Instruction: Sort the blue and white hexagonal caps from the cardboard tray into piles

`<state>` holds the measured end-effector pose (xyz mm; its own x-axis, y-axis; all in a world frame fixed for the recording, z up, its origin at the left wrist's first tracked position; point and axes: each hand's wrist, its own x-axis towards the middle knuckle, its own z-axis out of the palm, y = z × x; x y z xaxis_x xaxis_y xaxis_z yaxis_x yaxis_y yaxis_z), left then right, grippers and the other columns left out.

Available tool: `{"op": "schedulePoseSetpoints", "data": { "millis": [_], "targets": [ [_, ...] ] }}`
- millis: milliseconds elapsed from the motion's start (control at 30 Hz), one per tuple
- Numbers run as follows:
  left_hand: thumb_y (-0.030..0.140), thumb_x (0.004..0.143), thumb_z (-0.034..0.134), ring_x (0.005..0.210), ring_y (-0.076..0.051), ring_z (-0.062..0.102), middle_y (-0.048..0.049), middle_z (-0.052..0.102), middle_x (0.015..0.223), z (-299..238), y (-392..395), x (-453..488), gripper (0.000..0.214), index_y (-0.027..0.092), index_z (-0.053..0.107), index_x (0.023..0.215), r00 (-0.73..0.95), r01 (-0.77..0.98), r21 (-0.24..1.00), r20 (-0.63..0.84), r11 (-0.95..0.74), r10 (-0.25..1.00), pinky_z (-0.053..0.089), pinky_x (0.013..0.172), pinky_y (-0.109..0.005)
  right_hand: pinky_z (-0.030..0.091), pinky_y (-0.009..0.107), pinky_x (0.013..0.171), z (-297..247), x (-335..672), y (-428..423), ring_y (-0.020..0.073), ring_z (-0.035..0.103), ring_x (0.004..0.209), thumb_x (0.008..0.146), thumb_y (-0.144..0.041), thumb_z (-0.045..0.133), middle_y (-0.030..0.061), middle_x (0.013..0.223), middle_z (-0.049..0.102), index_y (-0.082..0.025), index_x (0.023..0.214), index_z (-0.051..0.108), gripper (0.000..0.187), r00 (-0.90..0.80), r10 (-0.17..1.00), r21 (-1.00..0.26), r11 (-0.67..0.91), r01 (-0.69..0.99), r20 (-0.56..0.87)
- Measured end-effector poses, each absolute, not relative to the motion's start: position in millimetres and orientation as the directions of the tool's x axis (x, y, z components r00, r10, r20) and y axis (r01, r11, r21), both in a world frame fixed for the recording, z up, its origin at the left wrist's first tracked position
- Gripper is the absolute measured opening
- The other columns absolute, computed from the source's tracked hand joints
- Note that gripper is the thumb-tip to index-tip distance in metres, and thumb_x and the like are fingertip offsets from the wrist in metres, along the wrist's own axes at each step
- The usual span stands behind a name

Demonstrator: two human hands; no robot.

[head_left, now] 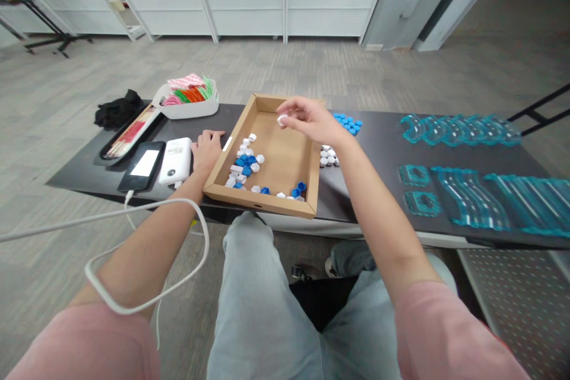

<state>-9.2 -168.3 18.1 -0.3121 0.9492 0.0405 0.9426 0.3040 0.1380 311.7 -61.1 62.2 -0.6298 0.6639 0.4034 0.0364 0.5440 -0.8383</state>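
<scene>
Over the cardboard box [276, 130], my right hand [307, 117] pinches a small white hexagonal piece [282, 121] between thumb and fingers. Loose white pieces [260, 159] and blue pieces [246, 170] lie mixed along the box's left side and near edge. My left hand [207, 148] rests on the table at the box's left wall, fingers apart and holding nothing, next to a white power bank [176, 161]. Beyond the box's right wall sit a group of blue pieces [348, 123] and a group of white pieces [328, 157], the latter partly hidden by my right forearm.
Clear teal plastic parts [467, 196] lie in rows on the table's right. At left are a phone [141, 165], a black tray [129, 135], a white basket [191, 110] of colourful items and black cloth [118, 109]. A white cable [202, 249] loops over my left arm.
</scene>
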Motion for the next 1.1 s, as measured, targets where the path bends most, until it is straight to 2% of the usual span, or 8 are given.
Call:
{"op": "schedulePoseSetpoints", "data": {
  "millis": [133,233,333,467,667,833,1000,1100],
  "targets": [
    [0.037,0.121,0.045,0.158,-0.044,0.055,-0.0287,0.056,0.173,20.1,-168.2,-11.6,0.060,0.019,0.058,0.176,-0.301,0.947,0.126,0.020,0.297,0.953,0.044,0.130,-0.059,0.069,0.036,0.093,45.2,382.3,-57.1,0.0221,0.082,0.105,0.089,-0.065,0.101,0.0035,0.111,0.080,-0.026,0.118,0.078,0.054,-0.399,0.852,-0.929,0.370,0.002,0.338],
    [0.036,0.121,0.047,0.160,-0.044,0.055,-0.0280,0.053,0.174,22.8,-168.1,-11.4,0.060,0.019,0.055,0.177,-0.298,0.949,0.108,-0.003,0.297,0.954,0.045,0.132,-0.060,0.069,0.036,0.086,23.1,421.7,-54.1,0.0220,0.081,0.097,0.078,-0.059,0.108,0.0026,0.105,0.079,-0.027,0.111,0.075,0.057,-0.264,0.929,-0.960,0.278,0.041,0.258],
    [0.033,0.119,0.044,0.161,-0.044,0.053,-0.0286,0.051,0.173,25.8,-169.0,-8.5,0.061,0.016,0.053,0.178,-0.300,0.949,0.102,-0.017,0.300,0.954,0.043,0.134,-0.062,0.068,0.039,0.086,6.3,440.0,-50.3,0.0208,0.076,0.089,0.075,-0.048,0.108,0.0008,0.101,0.077,-0.028,0.103,0.069,0.052,-0.176,0.958,-0.964,0.245,0.107,0.224],
    [0.033,0.118,0.042,0.162,-0.046,0.051,-0.0293,0.051,0.173,28.2,-169.3,-5.5,0.064,0.015,0.052,0.178,-0.312,0.945,0.090,-0.033,0.314,0.949,0.040,0.136,-0.063,0.065,0.042,0.090,3.4,447.0,-49.2,0.0229,0.075,0.089,0.081,-0.039,0.100,0.0012,0.094,0.077,-0.027,0.094,0.067,0.039,-0.166,0.972,-0.932,0.212,0.295,0.168],
    [0.035,0.118,0.036,0.160,-0.045,0.052,-0.0283,0.053,0.172,28.2,-167.6,-6.4,0.064,0.018,0.053,0.177,-0.326,0.943,0.067,-0.032,0.327,0.945,0.041,0.135,-0.061,0.061,0.042,0.097,22.6,456.8,-59.5,0.0266,0.077,0.096,0.095,-0.037,0.085,0.0070,0.098,0.086,-0.021,0.098,0.081,0.016,-0.274,0.951,-0.755,0.285,0.590,0.145],
    [0.036,0.118,0.036,0.160,-0.044,0.054,-0.0280,0.054,0.171,31.1,-167.9,-3.0,0.063,0.020,0.054,0.176,-0.345,0.937,0.045,-0.036,0.346,0.938,0.043,0.134,-0.060,0.057,0.039,0.099,27.1,455.5,-61.6,0.0259,0.076,0.096,0.106,-0.036,0.075,0.0061,0.095,0.086,-0.020,0.094,0.086,0.023,-0.381,0.921,-0.615,0.345,0.709,0.078],
    [0.035,0.119,0.034,0.164,-0.045,0.051,-0.0282,0.051,0.174,34.1,-169.3,0.5,0.064,0.018,0.052,0.178,-0.350,0.935,0.041,-0.054,0.353,0.935,0.041,0.136,-0.060,0.059,0.041,0.099,22.3,449.8,-60.4,0.0270,0.078,0.091,0.116,-0.040,0.066,0.0087,0.097,0.087,-0.020,0.103,0.083,0.030,-0.366,0.930,-0.640,0.291,0.711,0.016],
    [0.034,0.119,0.034,0.164,-0.045,0.049,-0.0287,0.049,0.175,34.4,-169.4,0.2,0.064,0.016,0.051,0.179,-0.349,0.934,0.049,-0.065,0.353,0.935,0.039,0.137,-0.060,0.060,0.039,0.097,19.8,448.5,-59.1,0.0256,0.079,0.086,0.119,-0.031,0.058,0.0070,0.090,0.084,-0.019,0.108,0.081,0.029,-0.329,0.944,-0.663,0.240,0.709,-0.009]
  ]
}}
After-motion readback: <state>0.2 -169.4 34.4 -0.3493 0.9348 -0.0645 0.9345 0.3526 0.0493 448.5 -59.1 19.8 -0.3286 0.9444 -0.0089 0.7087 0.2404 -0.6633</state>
